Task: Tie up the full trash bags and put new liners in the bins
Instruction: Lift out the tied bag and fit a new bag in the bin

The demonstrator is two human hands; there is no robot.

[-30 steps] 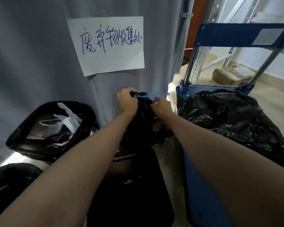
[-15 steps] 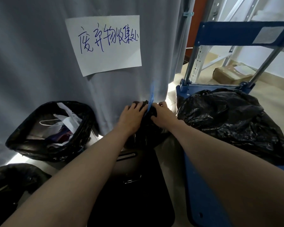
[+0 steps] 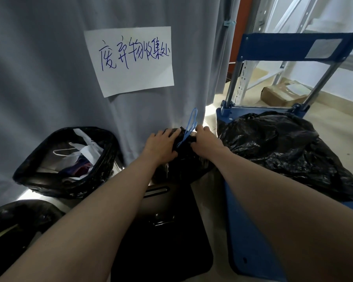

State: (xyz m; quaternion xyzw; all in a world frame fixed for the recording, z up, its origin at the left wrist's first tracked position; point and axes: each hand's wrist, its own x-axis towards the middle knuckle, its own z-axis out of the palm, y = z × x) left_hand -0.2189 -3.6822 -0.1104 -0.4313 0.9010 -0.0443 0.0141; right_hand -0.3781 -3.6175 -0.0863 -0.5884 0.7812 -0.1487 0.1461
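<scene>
A full black trash bag sits in front of me against the grey curtain, its neck gathered at the top. A thin blue tie sticks up from the neck between my hands. My left hand lies over the left side of the gathered neck, fingers spread on the plastic. My right hand grips the right side of the neck, fingers curled beside the tie. Below the bag stands a dark bin with a slot handle.
A lined bin with paper and scraps stands at left. Another black bag fills the lower left corner. A blue hand cart at right carries a large black bag. A paper sign hangs on the curtain.
The blue tie has swung from lying across to standing upright. Both hands and the bag's neck have dropped lower, and my left hand has flattened over the neck.
</scene>
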